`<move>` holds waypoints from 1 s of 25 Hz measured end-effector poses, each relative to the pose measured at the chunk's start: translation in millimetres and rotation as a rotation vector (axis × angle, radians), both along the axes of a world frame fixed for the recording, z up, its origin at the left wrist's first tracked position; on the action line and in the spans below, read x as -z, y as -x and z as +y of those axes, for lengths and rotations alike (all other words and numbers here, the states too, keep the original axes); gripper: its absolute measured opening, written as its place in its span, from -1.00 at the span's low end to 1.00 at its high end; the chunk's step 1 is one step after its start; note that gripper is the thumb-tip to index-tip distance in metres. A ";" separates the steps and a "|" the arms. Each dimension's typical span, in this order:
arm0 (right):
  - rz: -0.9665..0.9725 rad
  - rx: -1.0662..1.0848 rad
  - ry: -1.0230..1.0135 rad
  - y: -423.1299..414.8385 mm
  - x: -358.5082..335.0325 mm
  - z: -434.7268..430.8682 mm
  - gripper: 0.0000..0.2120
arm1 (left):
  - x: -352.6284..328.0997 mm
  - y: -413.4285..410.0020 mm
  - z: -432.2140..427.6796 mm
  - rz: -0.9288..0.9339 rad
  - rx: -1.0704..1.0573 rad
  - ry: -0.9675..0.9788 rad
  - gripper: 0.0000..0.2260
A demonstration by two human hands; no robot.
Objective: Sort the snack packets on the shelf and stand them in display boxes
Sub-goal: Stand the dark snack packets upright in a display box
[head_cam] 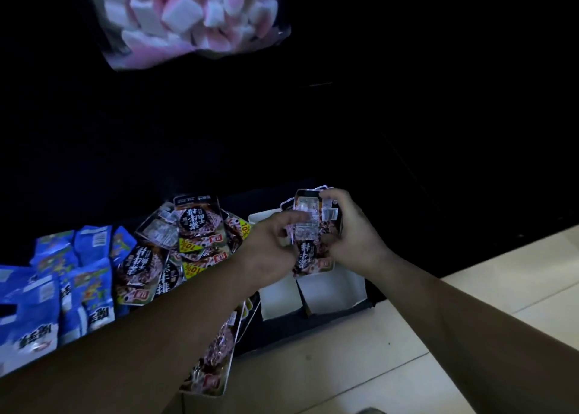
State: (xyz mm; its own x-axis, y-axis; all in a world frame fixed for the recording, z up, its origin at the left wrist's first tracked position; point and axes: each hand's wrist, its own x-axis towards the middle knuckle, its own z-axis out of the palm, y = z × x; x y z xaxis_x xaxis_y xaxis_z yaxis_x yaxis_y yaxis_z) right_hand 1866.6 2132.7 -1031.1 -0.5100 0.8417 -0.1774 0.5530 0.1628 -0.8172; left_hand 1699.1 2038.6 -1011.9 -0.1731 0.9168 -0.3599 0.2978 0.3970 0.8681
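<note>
Now your left hand [270, 243] and right hand [354, 235] clasp the snack packets [308, 214] between curled fingers, display box [332, 291] just below.

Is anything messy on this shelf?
Yes. The dark printed snack packets lie in a jumbled heap, overlapping and facing different ways, beside the white cardboard display box.

Glossy, crinkly plastic film on the dark snack packets [194, 235], some w/ clear windows. The blue packets [78, 263]: shiny plastic too. White display box [332, 291]: matt card. The bag [188, 15] up top: clear glossy plastic, soft-looking pink & white cubes inside. The floor [376, 366]: smooth pale tiles, slight sheen.
</note>
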 end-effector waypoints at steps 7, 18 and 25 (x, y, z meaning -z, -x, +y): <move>-0.254 -0.015 -0.424 -2.6 -6.7 9.2 -0.48 | -2.2 -2.8 9.8 0.216 0.006 -0.218 -0.59; -0.379 -0.041 -0.479 -14.1 32.4 15.2 -0.50 | 25.2 0.5 19.6 0.311 0.079 -0.244 -0.54; -0.409 -0.153 -0.536 -17.4 -0.7 -7.5 -0.44 | 7.2 23.2 -12.4 0.331 -0.021 -0.235 -0.63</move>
State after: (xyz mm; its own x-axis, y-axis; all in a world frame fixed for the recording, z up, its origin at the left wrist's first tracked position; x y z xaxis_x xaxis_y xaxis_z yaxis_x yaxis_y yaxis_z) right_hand 1884.0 2125.1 -1030.4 -0.6105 0.7910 0.0394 0.7383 0.5865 -0.3331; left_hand 1675.9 2026.2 -1019.1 -0.2635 0.9626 -0.0626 0.5702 0.2078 0.7948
